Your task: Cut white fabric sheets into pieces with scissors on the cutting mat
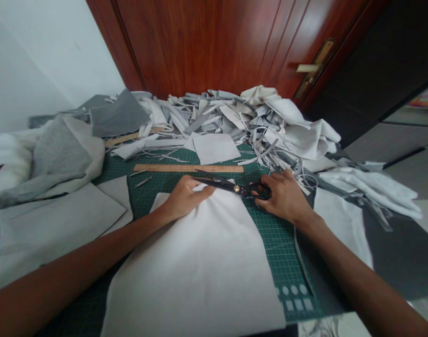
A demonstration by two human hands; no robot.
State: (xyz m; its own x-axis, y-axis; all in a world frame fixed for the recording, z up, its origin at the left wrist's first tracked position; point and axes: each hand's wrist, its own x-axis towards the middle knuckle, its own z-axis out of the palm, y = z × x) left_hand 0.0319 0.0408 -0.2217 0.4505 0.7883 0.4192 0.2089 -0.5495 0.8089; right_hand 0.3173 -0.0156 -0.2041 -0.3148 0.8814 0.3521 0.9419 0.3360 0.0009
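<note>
Person's L hand (185, 196) pinches top edge of white cloth (206, 262) btwn thumb & fingers, closed on the fabric, while R hand (284, 194) grips black scissors (236, 188) by the handles, fingers curled round the loops. Blades stand slightly parted, tips pointing L & reaching to the L hand's fingers, w/ pivot at the cloth's top edge. Cloth, gathered into soft folds near the L hand, spreads toward the person over green cutting mat (280, 262). Wooden ruler (189, 168) lies crosswise on the mat, just beyond the scissors; a 2nd wooden strip (124, 139) sits farther back at L, partly under fabric. Behind, a big heap of scraps (214, 112) in white & grey runs along the far side, w/ a pale fabric pc (217, 149) lying flat at its front. Grey cloth (119, 114) tops the pile's L end; flat pale panels (59, 215) overlap at L, next to bunched fabric (64, 150). At R, a white pc (343, 224) lies on dark grey material (396, 252), near folded white cloths (371, 187). Red-brown wood door (206, 42) w/ metal handle (308, 68) stands in bkgd
</note>
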